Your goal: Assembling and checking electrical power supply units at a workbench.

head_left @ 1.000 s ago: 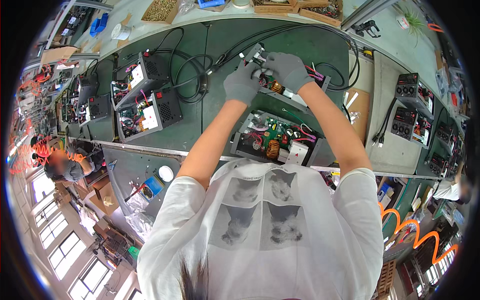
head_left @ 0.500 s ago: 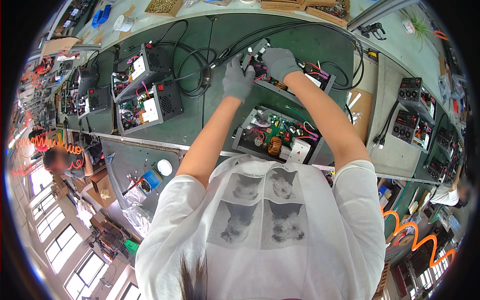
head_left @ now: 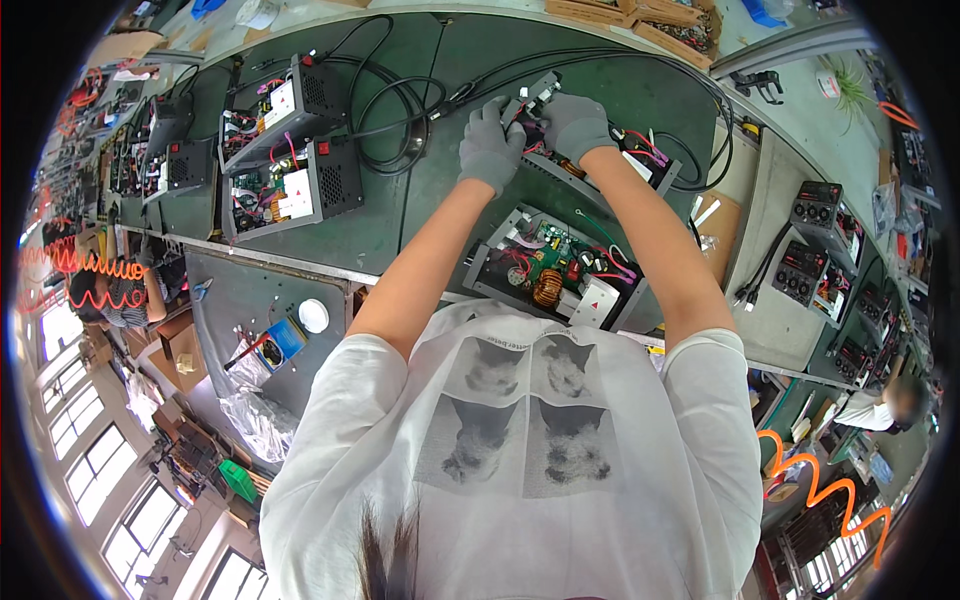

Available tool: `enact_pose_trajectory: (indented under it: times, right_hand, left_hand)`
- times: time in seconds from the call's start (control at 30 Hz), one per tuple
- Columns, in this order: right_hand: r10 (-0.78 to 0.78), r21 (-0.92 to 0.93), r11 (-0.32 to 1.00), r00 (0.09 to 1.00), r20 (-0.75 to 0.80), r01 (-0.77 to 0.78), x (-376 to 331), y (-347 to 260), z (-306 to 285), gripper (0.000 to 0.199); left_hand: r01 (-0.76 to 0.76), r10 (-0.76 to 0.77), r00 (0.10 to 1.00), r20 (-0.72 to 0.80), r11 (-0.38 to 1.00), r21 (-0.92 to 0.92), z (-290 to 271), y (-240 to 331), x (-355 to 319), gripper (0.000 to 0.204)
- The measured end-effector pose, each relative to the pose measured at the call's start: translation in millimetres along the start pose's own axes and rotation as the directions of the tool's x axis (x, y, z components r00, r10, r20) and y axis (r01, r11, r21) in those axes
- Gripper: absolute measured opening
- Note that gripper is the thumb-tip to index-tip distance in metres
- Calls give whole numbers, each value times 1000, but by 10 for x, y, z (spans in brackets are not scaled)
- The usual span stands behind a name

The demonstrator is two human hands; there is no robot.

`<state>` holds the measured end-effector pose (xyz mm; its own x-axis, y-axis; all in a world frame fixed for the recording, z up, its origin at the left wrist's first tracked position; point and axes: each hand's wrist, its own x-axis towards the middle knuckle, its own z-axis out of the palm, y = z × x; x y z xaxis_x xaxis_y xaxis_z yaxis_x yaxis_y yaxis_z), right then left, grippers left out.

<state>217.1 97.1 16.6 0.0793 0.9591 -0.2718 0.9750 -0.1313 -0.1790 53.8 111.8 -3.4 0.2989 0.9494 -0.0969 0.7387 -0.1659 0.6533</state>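
Observation:
Both my hands wear grey gloves and meet at the far middle of the bench, over an opened electronics unit [head_left: 585, 185] with a copper coil and coloured wires. My right hand [head_left: 577, 125] is closed on a small dark end panel [head_left: 543, 90] with light metal fittings, tilted up at the unit's left end. My left hand [head_left: 491, 146] has its fingers bent in against the near left side of this panel; what its fingertips pinch is too small to make out. Nearer to me lies a second open unit [head_left: 555, 262], with a green circuit board, a coil and a white block.
Several open units [head_left: 290, 190] stand at the left. Black cables [head_left: 385, 135] loop across the green bench [head_left: 430, 215]. More units with dark round-holed fronts [head_left: 800, 270] stand at the right. Wooden parts boxes [head_left: 680, 35] line the far side. Other people are at both sides.
My left fingers, straighter before, have curled in closer to the panel. The panel has tipped a little in my right hand. The whole view has shifted slightly.

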Motion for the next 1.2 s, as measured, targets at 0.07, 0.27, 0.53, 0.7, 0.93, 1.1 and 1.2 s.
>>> enact_pose_trajectory:
  times: [0.07,0.27,0.53,0.7,0.93,1.1,1.2]
  right_hand:
    - [13,61,998,997,-75,-9,-15,20,57,19]
    - [130,60,990,991,31,-131,21,-51,43,25]
    - [259,156,951,963,77,-268,17,-125,26,25]
    - [242,218,939,961,132,-266,37,-98,-59,23]
    - [188,-73,980,979,78,-182,30,-101,-31,24]
    - [161,104,980,984,80,-169,81,6,139,26]
    - [185,96,979,981,-64,-179,86,-18,235,28]
  left_hand:
    - [1,-1,1000,6,1000,-12,-6,27,-7,49]
    - [0,0,1000,-14,1000,-13,-4,45,-13,46]
    - [-33,34,999,-42,999,24,14,52,-13,45]
    - [-20,20,1000,-8,999,31,-30,69,-28,45]
    - [-28,27,999,39,999,32,-84,50,-19,46]
    - [-66,66,997,29,998,1,-42,14,6,48]
    - [-70,70,998,-1,997,21,-8,-5,5,48]
